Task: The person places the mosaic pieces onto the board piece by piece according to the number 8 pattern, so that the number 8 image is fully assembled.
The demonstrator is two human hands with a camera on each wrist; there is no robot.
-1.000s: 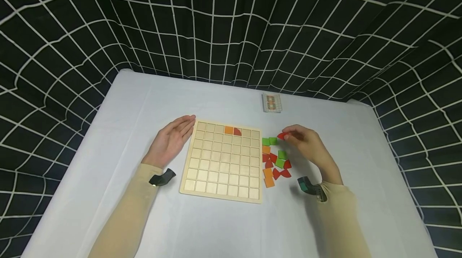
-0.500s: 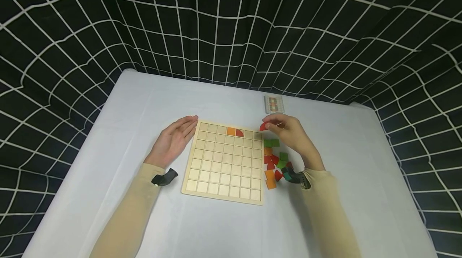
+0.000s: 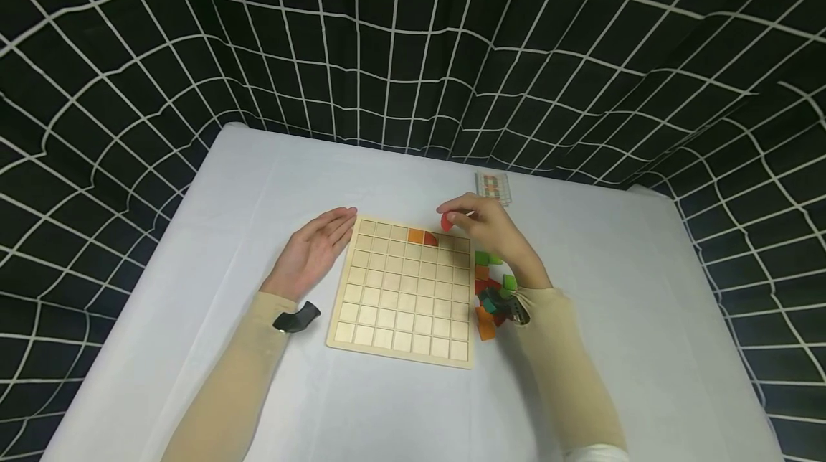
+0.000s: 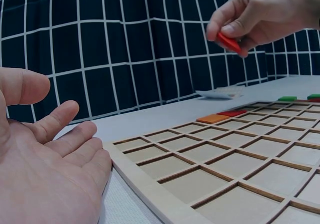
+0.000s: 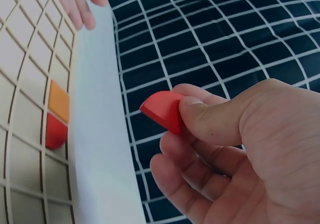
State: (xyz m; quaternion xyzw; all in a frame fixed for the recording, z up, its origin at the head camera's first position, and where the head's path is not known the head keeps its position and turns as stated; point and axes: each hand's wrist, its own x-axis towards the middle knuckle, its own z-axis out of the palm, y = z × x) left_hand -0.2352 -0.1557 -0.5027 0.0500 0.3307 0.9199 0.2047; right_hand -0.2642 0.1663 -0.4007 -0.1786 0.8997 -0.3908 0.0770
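Between thumb and fingers my right hand point(image 3: 487, 229) pinches a red quarter-circle tile point(image 5: 162, 109), held above the far edge of a wooden grid board point(image 3: 400, 283). In the board's far row sit an orange square tile point(image 3: 416, 235) and, right beside it, another red quarter-circle tile point(image 3: 431, 239). My left hand point(image 3: 312, 247) rests on its side along the board's far left corner, palm turned toward the board. Its fingers are straight, and it holds nothing, as the left wrist view shows.
Right of the board lie loose green tiles point(image 3: 482, 258), orange tiles point(image 3: 486, 326) and red ones, partly hidden under my right wrist. A small stack of printed pattern cards point(image 3: 493, 186) lies behind my right hand. Dark gridded curtains point(image 3: 400, 53) surround the white table point(image 3: 361, 404).
My right hand has carried the red quarter-circle tile from beside the loose tiles leftward to over the board's far edge. The left hand stays in place, and the head view has shifted slightly.
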